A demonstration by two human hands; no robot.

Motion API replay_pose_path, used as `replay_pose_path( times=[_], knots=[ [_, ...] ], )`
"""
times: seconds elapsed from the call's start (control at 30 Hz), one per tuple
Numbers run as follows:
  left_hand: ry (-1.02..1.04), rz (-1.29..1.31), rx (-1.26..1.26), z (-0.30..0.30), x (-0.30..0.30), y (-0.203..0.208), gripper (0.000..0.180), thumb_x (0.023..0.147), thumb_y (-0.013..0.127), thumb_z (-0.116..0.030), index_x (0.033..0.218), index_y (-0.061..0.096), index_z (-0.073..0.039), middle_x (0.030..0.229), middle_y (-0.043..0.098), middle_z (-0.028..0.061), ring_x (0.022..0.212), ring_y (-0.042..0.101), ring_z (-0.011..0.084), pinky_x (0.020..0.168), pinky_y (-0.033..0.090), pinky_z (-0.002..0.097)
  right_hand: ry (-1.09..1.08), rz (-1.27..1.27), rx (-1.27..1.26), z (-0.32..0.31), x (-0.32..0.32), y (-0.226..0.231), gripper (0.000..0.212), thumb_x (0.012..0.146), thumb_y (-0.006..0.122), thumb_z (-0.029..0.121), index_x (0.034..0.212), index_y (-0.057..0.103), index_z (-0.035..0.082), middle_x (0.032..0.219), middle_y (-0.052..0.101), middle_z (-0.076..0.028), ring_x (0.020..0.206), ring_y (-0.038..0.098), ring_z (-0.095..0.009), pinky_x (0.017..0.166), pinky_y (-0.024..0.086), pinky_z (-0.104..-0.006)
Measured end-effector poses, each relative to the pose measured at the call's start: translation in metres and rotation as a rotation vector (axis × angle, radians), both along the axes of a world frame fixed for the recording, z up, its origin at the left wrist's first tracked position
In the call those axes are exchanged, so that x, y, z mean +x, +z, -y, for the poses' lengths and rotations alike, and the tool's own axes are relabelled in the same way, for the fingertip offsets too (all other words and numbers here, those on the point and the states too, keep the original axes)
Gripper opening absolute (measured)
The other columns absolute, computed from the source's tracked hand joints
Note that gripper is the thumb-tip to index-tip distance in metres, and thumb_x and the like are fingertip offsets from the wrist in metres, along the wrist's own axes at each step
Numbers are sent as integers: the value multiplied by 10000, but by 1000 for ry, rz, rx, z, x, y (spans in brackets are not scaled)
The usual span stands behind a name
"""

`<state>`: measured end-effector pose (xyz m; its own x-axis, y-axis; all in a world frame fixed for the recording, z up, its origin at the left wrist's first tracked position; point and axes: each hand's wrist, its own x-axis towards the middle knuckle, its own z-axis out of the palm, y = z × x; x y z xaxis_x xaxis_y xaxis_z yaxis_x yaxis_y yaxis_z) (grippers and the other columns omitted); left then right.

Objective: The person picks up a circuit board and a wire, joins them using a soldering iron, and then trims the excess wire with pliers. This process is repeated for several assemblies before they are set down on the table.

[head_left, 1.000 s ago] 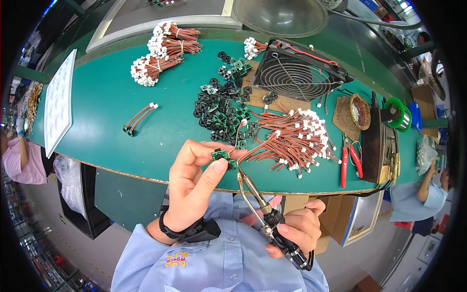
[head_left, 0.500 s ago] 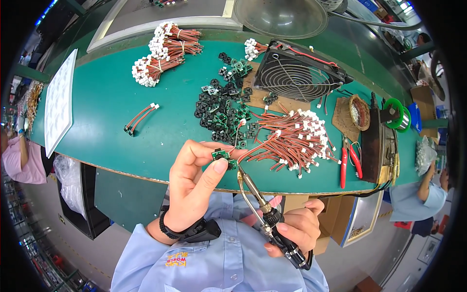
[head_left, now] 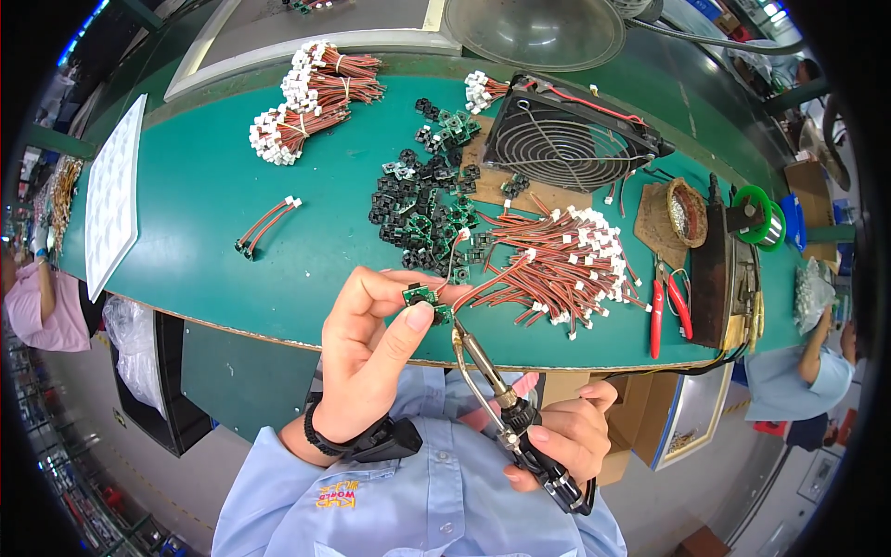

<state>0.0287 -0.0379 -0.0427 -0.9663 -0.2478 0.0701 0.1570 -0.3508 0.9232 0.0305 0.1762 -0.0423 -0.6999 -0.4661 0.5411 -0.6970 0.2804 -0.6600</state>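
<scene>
We pinch a small green circuit board (head_left: 422, 295) between thumb and fingers of our left hand (head_left: 371, 357), holding it up over the near edge of the green bench (head_left: 204, 200), while our right hand (head_left: 561, 436) is wrapped around the handle of a soldering iron (head_left: 506, 408) whose tip meets the board. Just beyond lie a loose heap of red-brown wires with white plugs (head_left: 561, 265) and a pile of small black and green parts (head_left: 422, 209); a black fan (head_left: 566, 139) sits farther off, and red-handled pliers (head_left: 666, 311) lie to the right.
</scene>
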Motion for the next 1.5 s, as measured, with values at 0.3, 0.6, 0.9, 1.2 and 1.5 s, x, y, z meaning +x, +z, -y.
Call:
replay_pose_path(
  times=[0.3, 0.6, 0.9, 1.2, 1.5],
  knots=[
    [-14, 25, 46, 1, 1, 0, 76, 913, 493, -56, 933, 429, -20, 1061, 589, 166, 1024, 589, 243, 887, 445, 355, -22, -50, -58, -12, 4, -4, 375, 672, 754, 367, 951, 628, 150, 748, 617, 27, 637, 571, -127, 774, 326, -343],
    [115, 65, 89, 31, 4, -15, 57, 919, 479, -107, 916, 468, -51, 979, 632, 161, 934, 593, 214, 873, 410, 336, -415, -217, -166, -1, -6, -34, 347, 840, 587, 284, 1087, 482, 65, 641, 523, -49, 583, 516, -186, 628, 383, -317],
    [597, 411, -774, 122, 45, -44, 158, 875, 573, -123, 970, 542, -1, 879, 624, 97, 813, 539, 162, 749, 413, 300, -304, -34, 99, 30, -30, -49, 243, 792, 563, 39, 1031, 543, 75, 881, 601, -93, 756, 568, -215, 619, 404, -310],
    [246, 146, -1205, 31, 22, -8, 298, 767, 627, -50, 1055, 566, -3, 1006, 589, 117, 922, 539, 251, 818, 411, 331, -185, -140, 297, 49, -44, -50, 284, 710, 581, 44, 992, 572, 71, 830, 594, -110, 752, 572, -253, 663, 425, -354],
    [-8, 148, -1099, -23, -2, -20, 156, 742, 661, -59, 874, 589, -15, 882, 591, 99, 781, 556, 258, 724, 412, 334, -101, 34, -112, 47, -33, -54, 319, 714, 611, -7, 1022, 537, 31, 923, 620, -162, 805, 618, -320, 695, 488, -385]
  ],
)
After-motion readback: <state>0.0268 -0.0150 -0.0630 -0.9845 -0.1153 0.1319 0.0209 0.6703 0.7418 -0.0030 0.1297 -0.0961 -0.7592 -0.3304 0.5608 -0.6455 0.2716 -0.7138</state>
